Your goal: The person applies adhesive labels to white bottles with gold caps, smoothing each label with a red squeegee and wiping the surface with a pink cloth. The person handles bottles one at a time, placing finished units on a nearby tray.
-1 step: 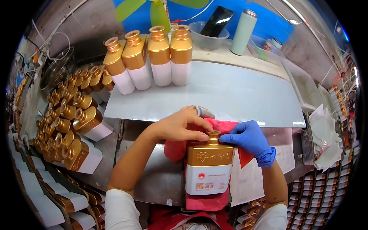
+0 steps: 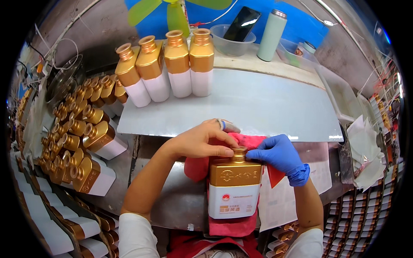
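A gold-and-white bottle [image 2: 235,191] leans back on a pink cloth [image 2: 232,227] in front of me, its printed side facing up. At its gold neck, my left hand [image 2: 204,139] pinches with bare thumb and forefinger; another of its fingers wears a pale covering with a blue band. From the other side, my right hand [image 2: 277,155], in a blue glove, closes its thumb and fingertips against the same neck. A red pointed piece [image 2: 275,175] shows under the gloved hand; whether the hand holds it is unclear.
Several similar bottles [image 2: 178,64] stand on the grey board [image 2: 258,107], with many more [image 2: 97,137] crowded at the left. Behind are a plastic bowl [image 2: 232,45] with a phone, a green flask [image 2: 272,36] and a green-bladed fan [image 2: 177,19]. Racked bottles [image 2: 352,219] fill the lower right.
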Demonstrator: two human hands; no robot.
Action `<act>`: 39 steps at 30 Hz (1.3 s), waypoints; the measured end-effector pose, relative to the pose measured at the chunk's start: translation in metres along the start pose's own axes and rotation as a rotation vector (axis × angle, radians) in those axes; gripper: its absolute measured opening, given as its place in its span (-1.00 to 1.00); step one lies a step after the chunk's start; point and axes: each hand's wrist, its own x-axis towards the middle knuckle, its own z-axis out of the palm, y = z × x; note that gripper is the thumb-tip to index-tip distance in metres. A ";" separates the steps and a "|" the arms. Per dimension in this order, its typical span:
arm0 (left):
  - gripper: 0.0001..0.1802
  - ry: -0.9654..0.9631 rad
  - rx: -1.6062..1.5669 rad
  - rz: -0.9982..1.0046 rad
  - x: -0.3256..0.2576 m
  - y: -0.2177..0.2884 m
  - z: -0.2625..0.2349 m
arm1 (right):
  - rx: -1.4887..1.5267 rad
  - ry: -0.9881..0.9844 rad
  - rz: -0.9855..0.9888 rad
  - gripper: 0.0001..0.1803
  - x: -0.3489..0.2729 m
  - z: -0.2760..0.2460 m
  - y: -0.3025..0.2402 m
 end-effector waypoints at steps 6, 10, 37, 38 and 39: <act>-0.73 -0.001 0.106 -0.030 0.006 0.009 0.006 | -0.022 -0.013 -0.049 -0.58 -0.003 -0.002 -0.002; -0.72 -0.006 0.093 -0.068 0.006 0.008 0.006 | -0.188 0.028 -0.097 -0.59 -0.004 0.001 -0.002; -0.76 -0.026 -0.116 -0.041 0.003 -0.007 0.003 | -0.287 0.305 -0.399 -0.23 -0.080 0.060 -0.016; -0.75 -0.020 -0.114 -0.036 0.002 -0.009 0.002 | -0.266 0.239 -0.333 -0.25 -0.076 0.054 -0.022; -0.75 -0.026 -0.107 -0.022 0.004 -0.009 0.003 | -0.247 0.182 -0.259 -0.26 -0.074 0.047 -0.026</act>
